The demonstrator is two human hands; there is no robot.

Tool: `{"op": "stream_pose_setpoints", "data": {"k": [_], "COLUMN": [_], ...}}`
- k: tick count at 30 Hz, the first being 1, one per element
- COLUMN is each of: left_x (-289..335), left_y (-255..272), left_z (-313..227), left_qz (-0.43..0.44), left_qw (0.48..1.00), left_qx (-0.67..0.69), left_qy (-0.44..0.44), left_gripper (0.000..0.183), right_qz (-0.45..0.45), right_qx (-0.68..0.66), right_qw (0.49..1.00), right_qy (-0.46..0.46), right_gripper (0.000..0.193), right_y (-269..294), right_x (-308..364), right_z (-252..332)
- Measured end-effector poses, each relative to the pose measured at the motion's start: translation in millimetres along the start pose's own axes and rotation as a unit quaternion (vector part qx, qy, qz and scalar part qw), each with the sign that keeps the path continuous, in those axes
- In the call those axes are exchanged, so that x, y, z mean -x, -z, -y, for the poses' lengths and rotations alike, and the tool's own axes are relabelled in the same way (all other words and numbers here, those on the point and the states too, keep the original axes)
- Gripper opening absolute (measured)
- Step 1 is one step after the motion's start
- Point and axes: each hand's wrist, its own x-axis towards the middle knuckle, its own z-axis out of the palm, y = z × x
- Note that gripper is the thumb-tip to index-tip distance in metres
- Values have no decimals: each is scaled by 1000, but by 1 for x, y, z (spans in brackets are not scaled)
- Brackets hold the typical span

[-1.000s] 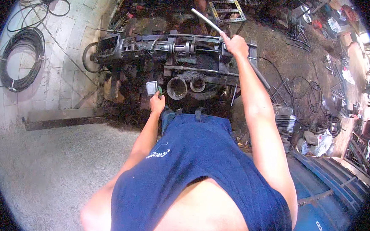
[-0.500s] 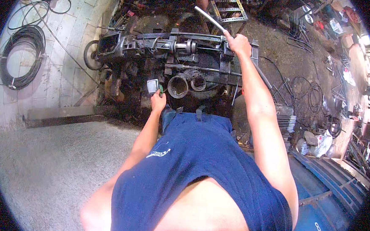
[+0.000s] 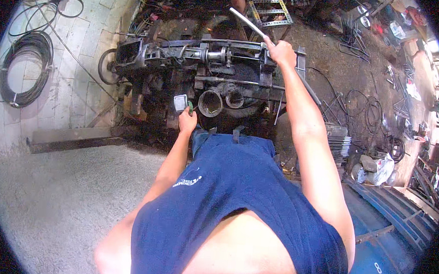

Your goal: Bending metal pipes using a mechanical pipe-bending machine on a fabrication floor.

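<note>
My right hand [image 3: 282,53] is closed around a long pale metal bar [image 3: 247,21], beyond the right end of a dark machine [image 3: 179,51]. The bar slants from the upper left down to the right; its lower stretch passes behind my forearm. Low on the machine's near side, my left hand [image 3: 188,119] grips a small tool with a square silvery-grey face [image 3: 180,103] and a green part beside my fingers. I cannot make out its exact kind. Two round pipe-like openings [image 3: 211,103] face me just right of it. A bright cylindrical part [image 3: 216,55] sits along the machine's middle.
A handwheel [image 3: 108,66] stands at the machine's left end. Coiled black cable [image 3: 27,70] hangs on the pale wall. Beyond the machine is a metal frame stool [image 3: 271,12]. Cables and metal scraps litter the floor at right, near a blue panel [image 3: 373,252].
</note>
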Motion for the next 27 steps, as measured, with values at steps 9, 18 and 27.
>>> {"op": "stream_pose_setpoints", "data": {"k": [9, 18, 27], "left_x": [2, 1, 0], "left_y": [1, 0, -2], "left_z": [-1, -3, 3], "left_qz": [0, -21, -34], "left_qw": [1000, 1000, 999], "left_qx": [15, -6, -1], "left_qy": [-4, -10, -27], "left_gripper": [44, 44, 45], "right_qz": [7, 41, 12], "right_qx": [8, 7, 13], "right_qw": [1000, 999, 1000], "right_qy": [-4, -8, -7], "right_gripper": [83, 85, 85], "right_y": [3, 4, 1], "right_x": [1, 5, -1], "right_z": [3, 8, 2]}}
